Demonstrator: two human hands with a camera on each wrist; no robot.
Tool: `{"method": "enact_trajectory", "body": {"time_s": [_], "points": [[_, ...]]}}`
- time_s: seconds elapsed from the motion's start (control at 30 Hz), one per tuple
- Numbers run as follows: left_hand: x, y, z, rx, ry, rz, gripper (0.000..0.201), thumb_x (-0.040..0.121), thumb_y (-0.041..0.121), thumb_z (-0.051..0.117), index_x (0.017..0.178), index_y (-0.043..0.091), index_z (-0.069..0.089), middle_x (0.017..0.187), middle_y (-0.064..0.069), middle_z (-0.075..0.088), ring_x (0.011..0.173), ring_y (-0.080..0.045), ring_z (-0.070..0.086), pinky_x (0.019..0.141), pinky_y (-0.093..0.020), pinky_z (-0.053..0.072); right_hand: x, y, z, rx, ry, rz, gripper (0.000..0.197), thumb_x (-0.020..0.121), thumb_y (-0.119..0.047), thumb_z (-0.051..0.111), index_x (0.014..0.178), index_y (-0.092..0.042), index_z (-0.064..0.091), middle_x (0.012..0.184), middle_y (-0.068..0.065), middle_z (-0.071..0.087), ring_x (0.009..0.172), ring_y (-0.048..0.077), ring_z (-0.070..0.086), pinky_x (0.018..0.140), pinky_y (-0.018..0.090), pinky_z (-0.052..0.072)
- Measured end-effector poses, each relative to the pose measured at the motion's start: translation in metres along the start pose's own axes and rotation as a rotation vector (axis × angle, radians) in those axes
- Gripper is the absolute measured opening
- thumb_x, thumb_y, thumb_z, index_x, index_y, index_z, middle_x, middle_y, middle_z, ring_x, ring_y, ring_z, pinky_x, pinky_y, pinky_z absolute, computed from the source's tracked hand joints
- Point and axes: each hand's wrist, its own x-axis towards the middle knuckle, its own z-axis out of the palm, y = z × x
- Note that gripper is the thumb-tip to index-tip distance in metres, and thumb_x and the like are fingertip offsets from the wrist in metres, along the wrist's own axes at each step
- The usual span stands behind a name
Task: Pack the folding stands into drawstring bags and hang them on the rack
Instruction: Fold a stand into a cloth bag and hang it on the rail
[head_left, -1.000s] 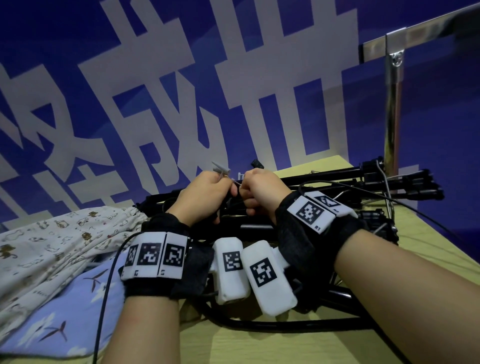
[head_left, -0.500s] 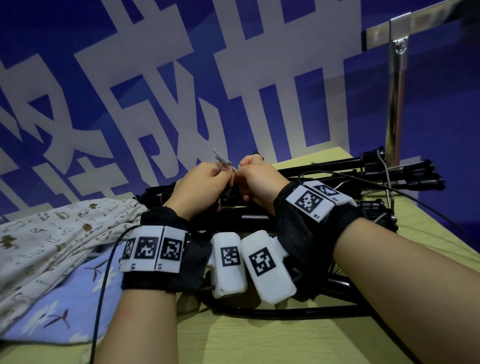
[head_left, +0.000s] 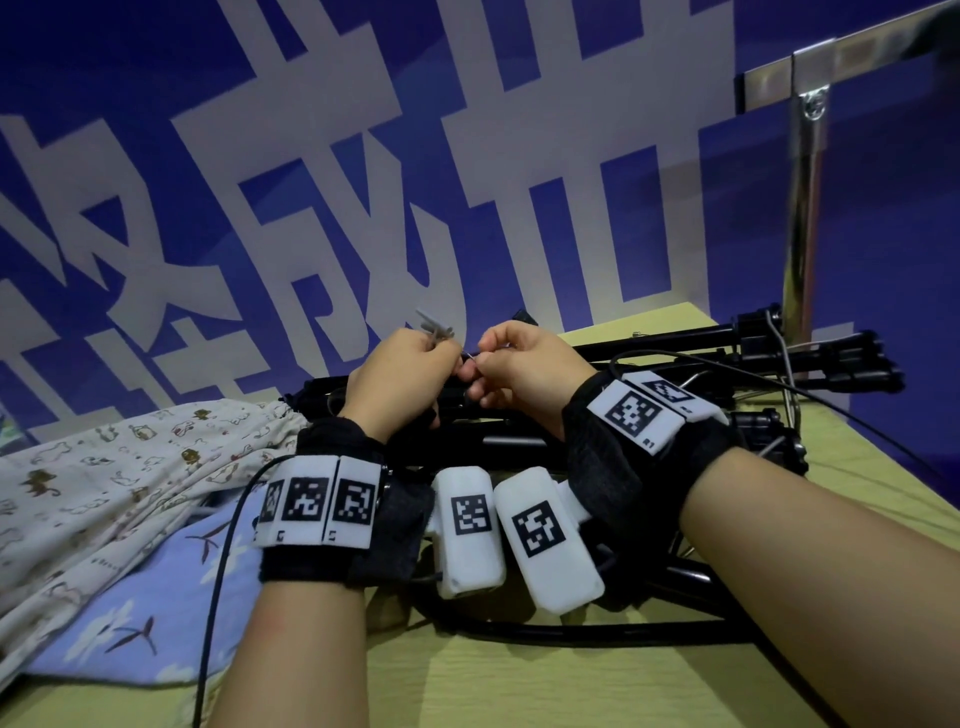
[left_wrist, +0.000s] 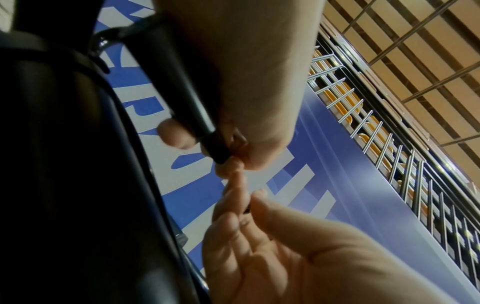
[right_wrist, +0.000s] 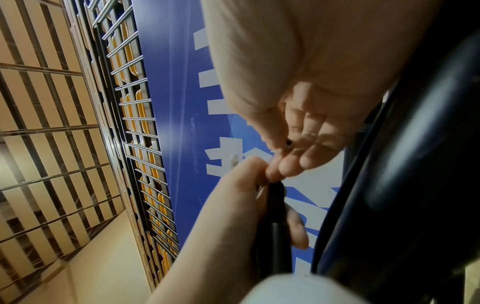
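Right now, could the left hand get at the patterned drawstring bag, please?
Probably not yet: the left hand pinches a small part together with the right hand. Once freed, the patterned drawstring bag lies unobstructed beside it.

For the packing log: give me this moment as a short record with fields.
left hand: pinches a small grey piece, held above the stands
right hand: grips a black tube end, fingertips meeting the left hand's
stands: folded, black, lying on the table, none bagged
bags: printed cloth, lying flat at the left of the table
rack: metal post, back right; nothing seen hanging
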Motion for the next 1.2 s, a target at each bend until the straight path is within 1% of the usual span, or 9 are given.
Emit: {"method": "enact_trajectory", "body": {"time_s": [0.13, 0.27, 0.37, 0.5, 0.67, 0.77, 0.83, 0.9, 1.2], "points": [[0.001, 0.0, 0.001, 0.004, -0.028, 0.007, 0.033, 0.089, 0.03, 0.043, 0.065, 0.017, 0.061, 0.041, -0.003, 0.053, 0.041, -0.02, 0.053, 0.067, -0.037, 0.046, 0.0, 0.001, -0.002, 0.015, 0.012, -0.016, 0.026, 0.092, 0.009, 0.041, 0.079, -0.013, 0.038, 0.065, 0.009, 0.054, 0.051, 0.015, 0.051, 0.048, 0.02, 0.044], [0.001, -0.001, -0.001, 0.016, 0.008, -0.003, 0.032, 0.09, 0.03, 0.042, 0.074, 0.013, 0.063, 0.047, -0.005, 0.055, 0.047, -0.023, 0.055, 0.072, -0.04, 0.049, 0.0, 0.0, -0.002, 0.018, -0.032, -0.015, 0.029, 0.089, 0.016, 0.037, 0.08, -0.012, 0.04, 0.069, 0.01, 0.055, 0.056, 0.017, 0.051, 0.053, 0.022, 0.044], [0.001, -0.001, -0.001, 0.037, 0.03, -0.007, 0.032, 0.091, 0.031, 0.041, 0.076, 0.013, 0.063, 0.046, -0.003, 0.055, 0.047, -0.022, 0.055, 0.073, -0.038, 0.049, -0.002, 0.0, -0.002, 0.046, -0.05, -0.012, 0.032, 0.088, 0.02, 0.034, 0.079, -0.011, 0.039, 0.07, 0.011, 0.056, 0.054, 0.016, 0.054, 0.049, 0.018, 0.046], [0.001, -0.003, -0.001, 0.035, 0.022, 0.019, 0.033, 0.091, 0.031, 0.043, 0.072, 0.013, 0.062, 0.045, -0.003, 0.054, 0.046, -0.021, 0.054, 0.072, -0.04, 0.049, -0.002, 0.0, -0.003, 0.097, -0.016, -0.013, 0.026, 0.091, 0.012, 0.042, 0.079, -0.011, 0.038, 0.069, 0.012, 0.059, 0.04, 0.009, 0.057, 0.045, 0.017, 0.049], [0.003, -0.005, 0.001, 0.014, -0.008, 0.075, 0.033, 0.091, 0.028, 0.044, 0.063, 0.018, 0.057, 0.045, -0.004, 0.053, 0.041, -0.019, 0.052, 0.064, -0.035, 0.044, -0.003, 0.0, -0.004, 0.062, 0.051, -0.013, 0.023, 0.091, 0.007, 0.048, 0.081, -0.012, 0.041, 0.065, 0.01, 0.059, 0.044, 0.012, 0.056, 0.045, 0.019, 0.049], [0.003, -0.008, -0.002, 0.016, -0.033, 0.087, 0.034, 0.093, 0.027, 0.043, 0.063, 0.018, 0.056, 0.044, -0.002, 0.052, 0.04, -0.016, 0.051, 0.061, -0.03, 0.041, -0.005, -0.001, -0.004, 0.039, 0.033, -0.009, 0.015, 0.092, 0.006, 0.048, 0.103, -0.004, 0.052, 0.066, 0.009, 0.058, 0.043, 0.009, 0.055, 0.045, 0.017, 0.047], [0.004, -0.01, -0.003, 0.026, -0.042, 0.083, 0.037, 0.093, 0.028, 0.042, 0.061, 0.018, 0.056, 0.04, 0.001, 0.05, 0.039, -0.016, 0.05, 0.058, -0.028, 0.038, -0.005, 0.0, -0.003, 0.033, -0.007, -0.003, 0.031, 0.093, 0.006, 0.045, 0.125, 0.004, 0.047, 0.068, 0.01, 0.057, 0.044, 0.009, 0.055, 0.046, 0.015, 0.047], [0.003, -0.01, -0.002, 0.059, -0.067, 0.086, 0.04, 0.095, 0.031, 0.042, 0.059, 0.018, 0.056, 0.037, 0.003, 0.05, 0.04, -0.017, 0.051, 0.056, -0.027, 0.038, -0.005, 0.0, -0.002, 0.015, -0.049, 0.0, 0.036, 0.095, 0.004, 0.043, 0.131, 0.006, 0.044, 0.067, 0.01, 0.055, 0.044, 0.008, 0.055, 0.047, 0.015, 0.048], [0.001, -0.008, 0.003, 0.278, -0.062, 0.116, 0.038, 0.094, 0.033, 0.043, 0.06, 0.02, 0.052, 0.056, 0.002, 0.055, 0.064, -0.022, 0.057, 0.066, -0.03, 0.04, -0.007, -0.002, -0.002, -0.074, -0.062, 0.09, 0.026, 0.097, 0.0, 0.041, 0.117, 0.014, 0.049, 0.067, 0.01, 0.057, 0.059, 0.017, 0.058, 0.053, 0.019, 0.051]]}}
